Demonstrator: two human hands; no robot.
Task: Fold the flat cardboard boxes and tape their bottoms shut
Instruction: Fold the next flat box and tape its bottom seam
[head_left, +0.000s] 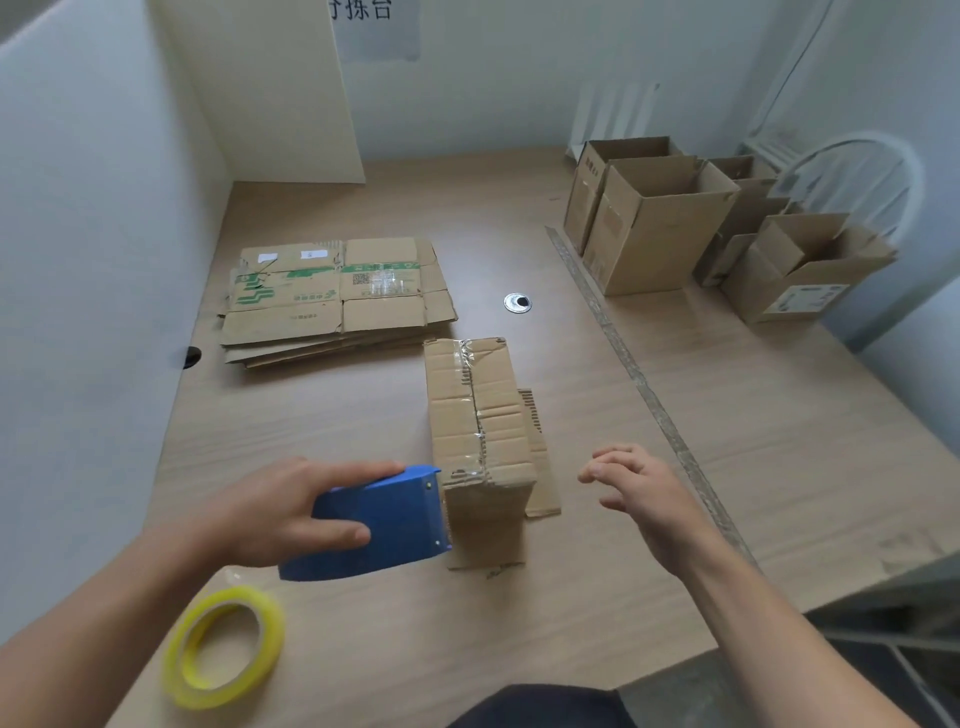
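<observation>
Cardboard box (480, 431) between hands: left (291, 512) gripping dispenser (384, 525), right (636, 491) apart.

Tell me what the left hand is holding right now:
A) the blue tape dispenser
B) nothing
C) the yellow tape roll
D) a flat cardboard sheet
A: the left hand grips the blue tape dispenser against the near end of the box. The yellow tape roll lies untouched on the table, and the right hand hovers open beside the box.
</observation>
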